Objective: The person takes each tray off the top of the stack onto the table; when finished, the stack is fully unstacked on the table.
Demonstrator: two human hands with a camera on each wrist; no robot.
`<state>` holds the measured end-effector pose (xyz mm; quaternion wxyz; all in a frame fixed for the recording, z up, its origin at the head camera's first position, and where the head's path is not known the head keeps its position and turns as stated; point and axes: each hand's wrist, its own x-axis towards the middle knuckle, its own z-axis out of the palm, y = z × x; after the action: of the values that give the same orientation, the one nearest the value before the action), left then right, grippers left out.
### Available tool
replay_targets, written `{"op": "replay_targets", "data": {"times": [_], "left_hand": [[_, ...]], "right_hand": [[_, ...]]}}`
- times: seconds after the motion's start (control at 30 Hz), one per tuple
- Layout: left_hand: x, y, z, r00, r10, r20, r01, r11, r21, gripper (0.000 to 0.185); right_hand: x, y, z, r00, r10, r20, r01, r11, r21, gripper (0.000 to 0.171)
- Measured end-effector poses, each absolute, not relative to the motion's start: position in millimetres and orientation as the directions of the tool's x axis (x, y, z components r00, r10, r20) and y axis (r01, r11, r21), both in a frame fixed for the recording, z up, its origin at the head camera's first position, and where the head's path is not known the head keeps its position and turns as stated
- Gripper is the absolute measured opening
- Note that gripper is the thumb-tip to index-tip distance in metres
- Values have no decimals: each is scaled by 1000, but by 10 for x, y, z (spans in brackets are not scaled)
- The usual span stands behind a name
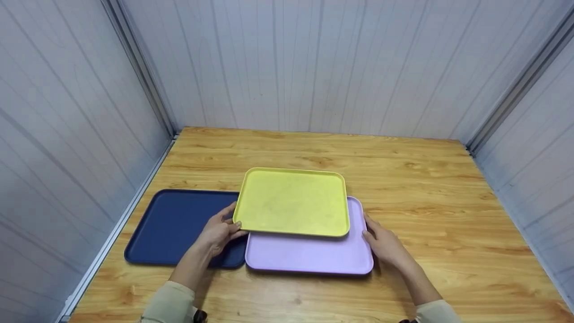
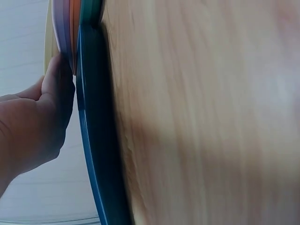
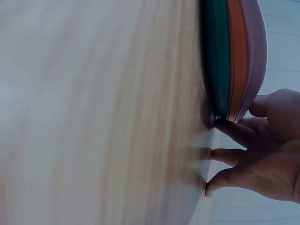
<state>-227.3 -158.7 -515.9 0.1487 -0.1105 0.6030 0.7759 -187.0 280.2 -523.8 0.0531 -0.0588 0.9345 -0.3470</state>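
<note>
A yellow tray [image 1: 291,202] lies over the back part of a light purple tray [image 1: 309,255], offset toward the back and left. My left hand [image 1: 217,235] pinches the yellow tray's front left corner, thumb on the rim and fingers below. Under the purple tray, an orange tray [image 3: 238,51] and a green tray [image 3: 216,56] show as stacked edges in the right wrist view. At the stack's right side is my right hand [image 1: 383,242], its thumb and fingertips against the edge. Other right fingers reach down to the tabletop. A dark blue tray [image 1: 175,229] sits left of the stack, partly behind my left forearm.
The trays are on a wood-grain table [image 1: 417,179]. Pale panel walls [image 1: 287,67] enclose it at the back and both sides, with metal corner posts [image 1: 143,67] between them.
</note>
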Motion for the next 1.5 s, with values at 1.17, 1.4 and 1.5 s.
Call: {"op": "replay_targets", "data": {"times": [1.17, 1.4, 1.5], "left_hand": [[-2756, -1424, -5138, -931, 33, -363, -357, -292, 887, 71], [-2805, -1430, -5149, -937, 30, -348, -342, -288, 895, 70], [-2821, -1423, -5146, -937, 26, -349, -341, -285, 896, 70]], "right_hand": [[-1883, 2816, -5246, -990, -132, -47, -72, 762, -643, 57], [-1866, 2785, -5234, -989, -134, -62, -61, 753, -655, 57], [-1860, 2786, -5225, -989, -129, -73, -49, 751, -658, 57]]}}
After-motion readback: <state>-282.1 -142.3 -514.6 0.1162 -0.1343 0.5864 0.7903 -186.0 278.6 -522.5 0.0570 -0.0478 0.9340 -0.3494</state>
